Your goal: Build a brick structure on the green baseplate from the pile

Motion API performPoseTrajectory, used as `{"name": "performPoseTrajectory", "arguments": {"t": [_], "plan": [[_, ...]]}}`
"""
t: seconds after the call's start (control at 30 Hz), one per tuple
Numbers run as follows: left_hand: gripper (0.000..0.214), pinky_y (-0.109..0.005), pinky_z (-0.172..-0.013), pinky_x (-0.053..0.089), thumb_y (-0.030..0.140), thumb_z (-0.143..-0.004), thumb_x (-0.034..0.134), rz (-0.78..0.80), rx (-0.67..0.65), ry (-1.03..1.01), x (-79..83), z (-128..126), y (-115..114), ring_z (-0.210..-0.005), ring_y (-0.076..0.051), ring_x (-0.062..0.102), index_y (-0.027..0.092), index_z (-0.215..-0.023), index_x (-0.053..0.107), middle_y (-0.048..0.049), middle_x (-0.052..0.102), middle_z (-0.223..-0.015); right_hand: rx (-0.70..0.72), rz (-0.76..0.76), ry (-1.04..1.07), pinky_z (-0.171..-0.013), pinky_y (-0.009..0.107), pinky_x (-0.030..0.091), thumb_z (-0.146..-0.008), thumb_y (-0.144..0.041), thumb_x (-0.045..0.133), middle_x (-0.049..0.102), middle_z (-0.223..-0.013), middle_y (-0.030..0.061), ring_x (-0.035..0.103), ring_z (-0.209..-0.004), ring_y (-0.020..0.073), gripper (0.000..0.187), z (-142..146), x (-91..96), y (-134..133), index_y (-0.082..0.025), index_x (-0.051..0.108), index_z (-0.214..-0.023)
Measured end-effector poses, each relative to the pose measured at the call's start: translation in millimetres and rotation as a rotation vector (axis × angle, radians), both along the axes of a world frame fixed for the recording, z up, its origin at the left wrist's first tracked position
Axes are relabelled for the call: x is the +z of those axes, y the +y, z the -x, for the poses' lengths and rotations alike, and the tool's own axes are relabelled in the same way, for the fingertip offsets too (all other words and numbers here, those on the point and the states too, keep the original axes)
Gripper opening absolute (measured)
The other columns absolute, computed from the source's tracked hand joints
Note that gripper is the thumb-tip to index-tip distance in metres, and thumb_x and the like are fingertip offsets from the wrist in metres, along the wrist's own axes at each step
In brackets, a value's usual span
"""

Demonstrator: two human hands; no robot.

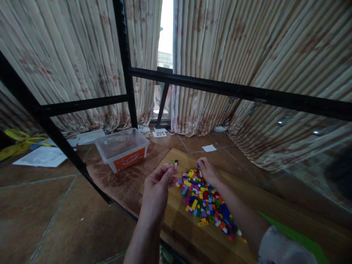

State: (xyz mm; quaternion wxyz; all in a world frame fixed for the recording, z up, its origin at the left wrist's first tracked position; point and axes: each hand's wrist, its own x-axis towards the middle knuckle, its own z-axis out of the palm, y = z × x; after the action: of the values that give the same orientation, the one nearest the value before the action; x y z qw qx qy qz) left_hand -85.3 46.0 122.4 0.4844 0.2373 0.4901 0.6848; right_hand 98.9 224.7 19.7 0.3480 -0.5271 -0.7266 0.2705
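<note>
A loose heap of small, many-coloured toy building bricks is spread over the wooden board. My left hand hovers at the heap's left edge, thumb and fingers pinched on a small pink brick. Just beyond those fingertips shows a little green and dark piece; whether it is joined to the pink one I cannot tell. At the far edge of the heap is my right hand, its fingers curled around a small blue brick that is mostly hidden.
A clear plastic tub with an orange label stands on a brown mat at the left. Black metal bars cross in front of patterned curtains. A green baseplate lies at the lower right, partly behind my right arm.
</note>
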Motion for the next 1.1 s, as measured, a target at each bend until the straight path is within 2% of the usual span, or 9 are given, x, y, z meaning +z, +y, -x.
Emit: {"name": "performPoseTrajectory", "arguments": {"t": [0.17,0.33,0.5,0.7,0.93,1.03,1.1], "plan": [[0.034,-0.021,-0.062,0.047,0.036,-0.064,0.076,-0.001,0.005,-0.011,1.5,-0.4,0.1,-0.062,-0.009,0.058,0.013,-0.088,0.071,-0.0057,0.069,-0.083,0.078,0.013,0.002,-0.082,0.035,0.046,-0.087,-0.047,0.041,0.066,-0.082,0.0020,0.063,-0.083,0.0195,0.028,5.7,-2.8,-5.0,-0.023,0.054,-0.083],[0.032,-0.020,-0.062,0.046,0.034,-0.067,0.074,0.007,-0.005,-0.026,-1.9,4.2,1.1,-0.062,-0.008,0.057,0.013,-0.090,0.071,-0.0047,0.069,-0.082,0.112,0.061,0.055,-0.072,0.033,0.050,-0.090,-0.048,0.037,0.068,-0.084,0.0028,0.066,-0.074,0.0178,0.029,4.8,-1.8,-4.5,-0.023,0.051,-0.086],[0.035,-0.020,-0.063,0.045,0.036,-0.065,0.076,0.010,0.012,-0.032,-4.8,8.0,0.1,-0.064,-0.009,0.057,0.012,-0.090,0.070,-0.0046,0.068,-0.080,0.137,0.071,0.088,-0.080,0.035,0.049,-0.090,-0.048,0.040,0.069,-0.087,0.0028,0.065,-0.082,0.0182,0.028,16.1,-1.2,1.4,-0.023,0.052,-0.085],[0.034,-0.020,-0.064,0.045,0.036,-0.065,0.076,-0.002,0.012,-0.041,-5.5,4.8,0.6,-0.064,-0.008,0.057,0.012,-0.089,0.070,-0.0055,0.069,-0.082,0.207,0.120,0.132,-0.078,0.034,0.048,-0.085,-0.046,0.050,0.069,-0.076,0.0002,0.064,-0.075,0.0183,0.025,21.5,0.6,-9.8,-0.023,0.057,-0.079],[0.033,-0.020,-0.064,0.044,0.036,-0.066,0.075,0.003,0.031,-0.020,-7.1,9.9,2.2,-0.064,-0.009,0.058,0.013,-0.089,0.069,-0.0044,0.070,-0.082,0.064,0.091,0.345,-0.079,0.034,0.046,-0.078,-0.054,0.057,0.067,-0.081,0.0024,0.061,-0.080,0.0189,0.032,11.4,23.0,-19.9,-0.022,0.061,-0.080],[0.033,-0.020,-0.064,0.044,0.036,-0.065,0.075,0.003,0.040,-0.009,-5.9,10.4,2.0,-0.065,-0.009,0.059,0.013,-0.088,0.069,-0.0048,0.070,-0.082,0.034,0.118,0.450,-0.071,0.033,0.049,-0.077,-0.058,0.058,0.066,-0.081,0.0017,0.060,-0.075,0.0176,0.037,6.0,39.7,-39.3,-0.022,0.062,-0.085],[0.032,-0.020,-0.063,0.044,0.036,-0.064,0.075,-0.006,0.028,0.000,-4.1,7.2,1.5,-0.064,-0.010,0.059,0.013,-0.086,0.070,-0.0051,0.070,-0.082,0.067,0.192,0.570,-0.070,0.033,0.051,-0.078,-0.056,0.060,0.066,-0.081,0.0004,0.060,-0.072,0.0154,0.035,2.2,53.4,-59.1,-0.023,0.063,-0.089]]}}
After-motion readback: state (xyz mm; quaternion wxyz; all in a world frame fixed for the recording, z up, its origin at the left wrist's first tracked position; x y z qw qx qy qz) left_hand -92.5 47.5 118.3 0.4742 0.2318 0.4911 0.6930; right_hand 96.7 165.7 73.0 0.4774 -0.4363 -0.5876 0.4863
